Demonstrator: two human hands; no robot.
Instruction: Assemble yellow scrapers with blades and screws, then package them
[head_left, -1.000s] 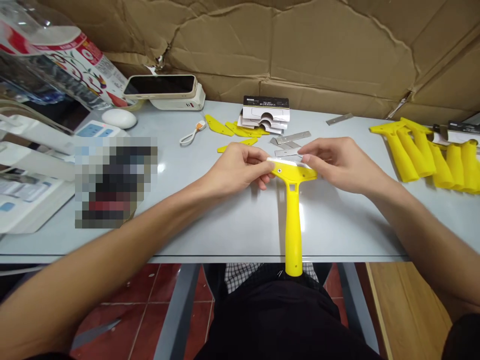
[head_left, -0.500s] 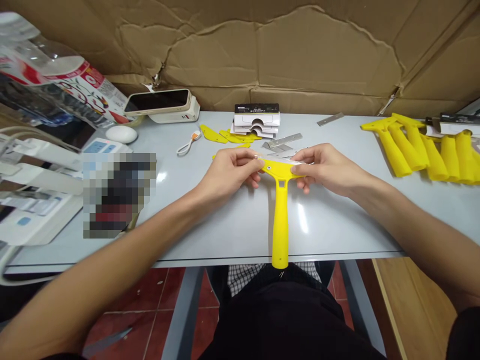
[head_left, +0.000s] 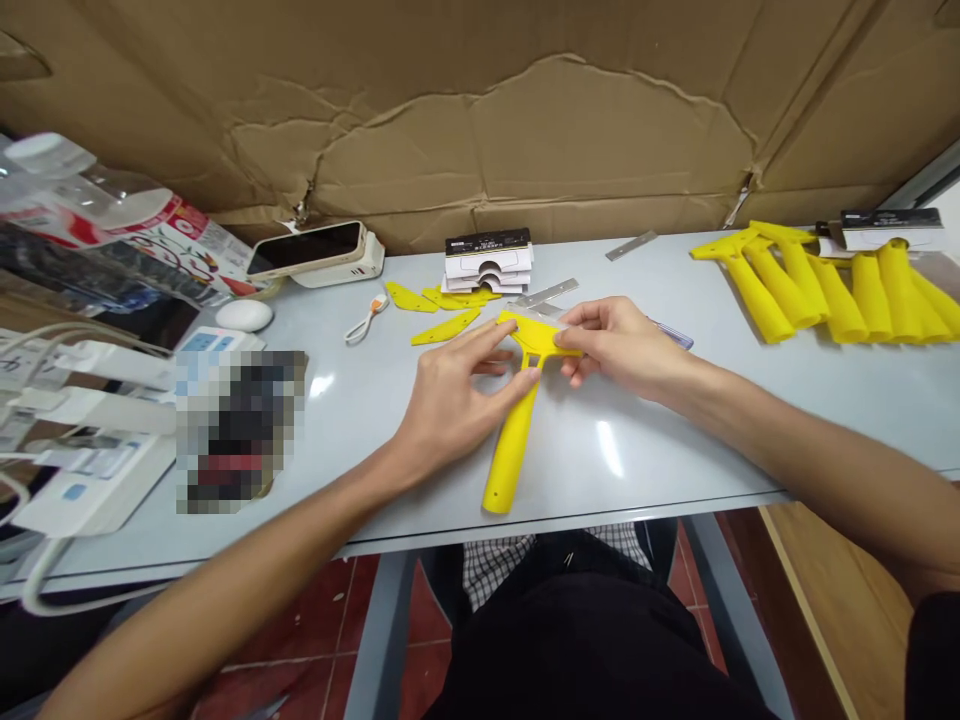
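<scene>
A yellow scraper (head_left: 514, 430) lies tilted, its wide head away from me and its round handle pointing toward the table's front edge. My right hand (head_left: 619, 350) pinches the right end of the head between thumb and fingers. Fingers spread, my left hand (head_left: 461, 400) touches the left end of the head and the neck with fingertips and thumb. Just beyond the head lie loose metal blades (head_left: 551, 292). Flat yellow plates (head_left: 446, 327) rest to their left. Whether a blade sits in the head is hard to tell.
Stacked white and black boxes (head_left: 487, 265) stand at the back. Several yellow handles (head_left: 757, 295) lie at the right. On the left are a phone (head_left: 307, 250), a white mouse (head_left: 244, 316), a short cable (head_left: 366, 318), a power strip (head_left: 112, 490) and a bottle (head_left: 172, 235).
The scraper's handle has swung left and now lies over the table. My left hand has loosened its pinch and spread, with its thumb moved down to the neck.
</scene>
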